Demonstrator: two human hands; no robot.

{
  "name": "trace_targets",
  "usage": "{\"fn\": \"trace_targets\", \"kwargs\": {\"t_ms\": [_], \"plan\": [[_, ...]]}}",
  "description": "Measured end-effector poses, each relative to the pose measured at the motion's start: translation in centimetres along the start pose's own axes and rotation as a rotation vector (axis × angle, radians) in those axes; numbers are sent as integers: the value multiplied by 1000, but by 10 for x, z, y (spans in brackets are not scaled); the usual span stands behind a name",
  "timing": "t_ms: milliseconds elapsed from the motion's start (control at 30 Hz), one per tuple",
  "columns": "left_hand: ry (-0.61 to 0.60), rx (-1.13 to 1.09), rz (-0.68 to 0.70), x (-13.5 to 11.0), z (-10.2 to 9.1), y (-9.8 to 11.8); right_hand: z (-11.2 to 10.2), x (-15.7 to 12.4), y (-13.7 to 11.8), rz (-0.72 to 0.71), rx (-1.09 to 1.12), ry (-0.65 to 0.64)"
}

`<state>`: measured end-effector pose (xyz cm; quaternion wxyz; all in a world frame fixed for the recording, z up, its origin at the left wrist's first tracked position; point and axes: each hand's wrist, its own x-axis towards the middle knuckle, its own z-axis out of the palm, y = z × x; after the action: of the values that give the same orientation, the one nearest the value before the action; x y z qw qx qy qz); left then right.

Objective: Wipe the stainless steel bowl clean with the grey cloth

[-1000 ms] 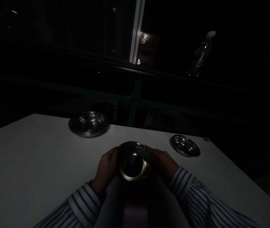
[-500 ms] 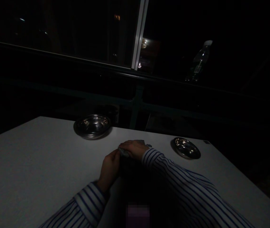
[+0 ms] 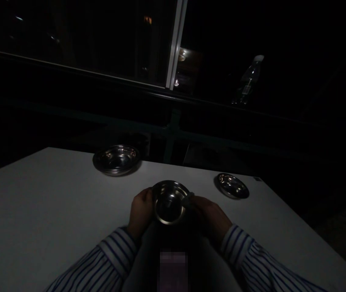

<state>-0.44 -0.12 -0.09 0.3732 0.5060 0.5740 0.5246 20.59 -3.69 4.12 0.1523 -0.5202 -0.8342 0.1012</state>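
A shiny metal bowl (image 3: 169, 209) is held at the near edge of the white table, its inside facing me. My left hand (image 3: 142, 209) is closed on the bowl's left rim, thumb on top. At the right rim my right hand (image 3: 211, 213) is closed on a greyish cloth (image 3: 188, 199), which touches the bowl's edge. Dim light hides most of the fingers under the bowl.
A stack of metal bowls (image 3: 116, 160) stands at the far left part of the white table (image 3: 54, 202). A single metal bowl (image 3: 233, 186) rests at the right. Beyond the table, a plastic bottle (image 3: 248, 81) stands near the window frame (image 3: 176, 44).
The bowl's inside has turned into view. My right hand has moved from the far side to the right rim, taking the cloth with it. My left hand stays at the left.
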Motion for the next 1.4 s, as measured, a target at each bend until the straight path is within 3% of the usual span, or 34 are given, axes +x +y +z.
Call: {"fn": "trace_targets", "kwargs": {"t_ms": [167, 267, 333, 533, 700, 833, 1200, 1400], "plan": [[47, -9, -35, -5, 0, 0, 5, -18, -25, -22, 11, 15], [39, -54, -47, -8, -1, 0, 0, -11, -39, -70, -72, -81], [24, -104, -60, -11, -2, 0, -5, -1, -44, -87, -155, -118], [-52, -282, -169, -16, -9, 1, -16, 49, -38, 24, -308, 53], [-23, -262, -161, -17, -10, 7, -9, 88, -38, -3, -420, 29], [19, -172, -98, -16, -10, 8, 3, 104, -43, -36, -474, -23], [61, -78, -65, -12, -11, 7, 17, 100, -70, -258, -481, -141], [46, -71, -64, -13, -12, 5, 15, 102, -65, -298, -479, -132]]}}
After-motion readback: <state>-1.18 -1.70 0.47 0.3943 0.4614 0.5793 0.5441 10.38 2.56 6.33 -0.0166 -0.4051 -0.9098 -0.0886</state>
